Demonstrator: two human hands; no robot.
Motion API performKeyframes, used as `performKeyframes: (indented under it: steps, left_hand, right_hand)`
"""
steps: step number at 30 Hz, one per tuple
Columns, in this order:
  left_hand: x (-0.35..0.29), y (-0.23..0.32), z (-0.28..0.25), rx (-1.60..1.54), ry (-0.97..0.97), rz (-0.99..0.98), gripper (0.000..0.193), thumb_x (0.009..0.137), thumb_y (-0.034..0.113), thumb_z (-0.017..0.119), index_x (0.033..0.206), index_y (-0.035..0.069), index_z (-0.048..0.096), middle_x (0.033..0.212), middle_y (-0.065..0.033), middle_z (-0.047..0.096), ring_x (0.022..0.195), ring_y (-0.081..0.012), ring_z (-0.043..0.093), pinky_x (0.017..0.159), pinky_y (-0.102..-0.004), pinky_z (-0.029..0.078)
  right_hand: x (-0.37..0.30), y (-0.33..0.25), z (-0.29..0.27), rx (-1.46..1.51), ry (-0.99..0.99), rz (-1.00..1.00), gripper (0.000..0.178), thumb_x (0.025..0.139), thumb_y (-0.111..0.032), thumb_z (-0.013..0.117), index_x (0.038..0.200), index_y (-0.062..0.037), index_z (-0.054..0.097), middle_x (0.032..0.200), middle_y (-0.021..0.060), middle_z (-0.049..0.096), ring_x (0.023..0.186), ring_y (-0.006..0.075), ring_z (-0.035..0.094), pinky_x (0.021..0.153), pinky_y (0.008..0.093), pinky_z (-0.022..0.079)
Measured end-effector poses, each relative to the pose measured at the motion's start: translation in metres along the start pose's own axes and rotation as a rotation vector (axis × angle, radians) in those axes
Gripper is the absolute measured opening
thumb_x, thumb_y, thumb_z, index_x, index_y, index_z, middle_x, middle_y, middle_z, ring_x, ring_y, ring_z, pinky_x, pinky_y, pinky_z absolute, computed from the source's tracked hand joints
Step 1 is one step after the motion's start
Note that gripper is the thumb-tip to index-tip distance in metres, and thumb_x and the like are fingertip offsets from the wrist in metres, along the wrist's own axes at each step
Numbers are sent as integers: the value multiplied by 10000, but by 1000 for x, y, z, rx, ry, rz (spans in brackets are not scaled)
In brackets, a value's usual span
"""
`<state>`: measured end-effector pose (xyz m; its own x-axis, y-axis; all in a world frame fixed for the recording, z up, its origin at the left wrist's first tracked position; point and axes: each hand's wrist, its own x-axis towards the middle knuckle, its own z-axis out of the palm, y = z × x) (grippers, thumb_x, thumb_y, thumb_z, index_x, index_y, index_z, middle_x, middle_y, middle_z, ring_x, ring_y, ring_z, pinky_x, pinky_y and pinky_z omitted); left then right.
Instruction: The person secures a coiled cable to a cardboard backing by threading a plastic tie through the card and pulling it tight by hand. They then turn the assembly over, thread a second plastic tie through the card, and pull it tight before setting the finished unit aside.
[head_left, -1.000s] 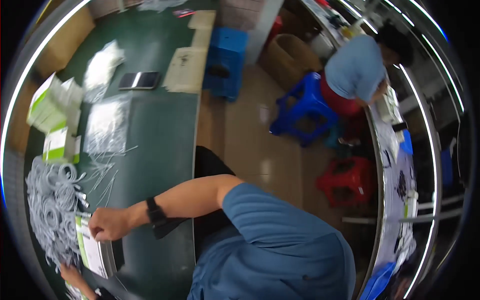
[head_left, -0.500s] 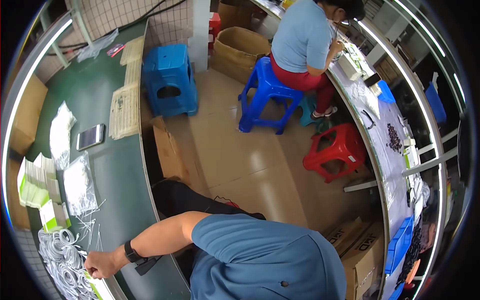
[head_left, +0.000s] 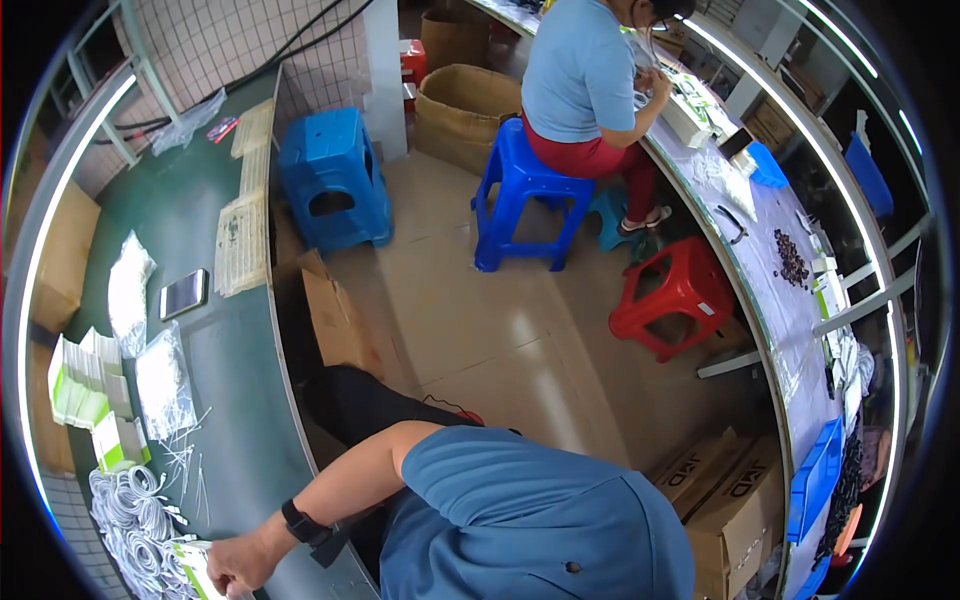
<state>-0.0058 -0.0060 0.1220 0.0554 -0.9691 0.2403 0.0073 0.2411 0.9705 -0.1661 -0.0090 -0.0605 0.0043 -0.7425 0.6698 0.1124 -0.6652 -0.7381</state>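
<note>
1. Plainly, from my remote seat, the green table [head_left: 245, 480] fills the left side.
2. On it I see the heap of pale cables [head_left: 135, 510].
3. The green-and-white box [head_left: 188, 563] sits between heap and right hand [head_left: 238, 566], just left of the hand; its edge slants down out of view, hiding its long axis.
4. The right hand is nearer, fingers curled; whether clamped, I cannot tell.

Single head-height fisheye view, steeply downward over green table [head_left: 235, 390] and tiled floor [head_left: 450, 310].
</note>
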Motion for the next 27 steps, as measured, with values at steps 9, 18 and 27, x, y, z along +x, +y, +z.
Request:
performKeyframes:
  steps: [9,18,27]
  left_hand:
    - [-16,-51,46,-482,-376,-204,289,944,188,706,1141,-19,662,861,-78,644,758,-192,613,639,-314,505]
    - [-6,-97,60,303,-465,227,360,903,239,738,1137,-26,667,892,-112,686,750,-201,641,635,-317,533]
    - [23,-129,70,-338,-712,-453,286,993,337,677,1037,55,659,724,-35,605,668,-169,648,587,-319,525]
  right_hand:
    - [-23,-62,-11,-92,191,-8,199,847,-122,667,921,62,676,721,159,703,641,245,697,607,356,535]
    - [-34,-113,-60,-27,287,193,196,947,-132,593,952,62,622,720,144,679,600,220,644,600,353,517]
    - [-43,-130,-79,221,268,394,297,1056,-202,485,959,33,639,722,73,679,487,115,583,454,260,467]
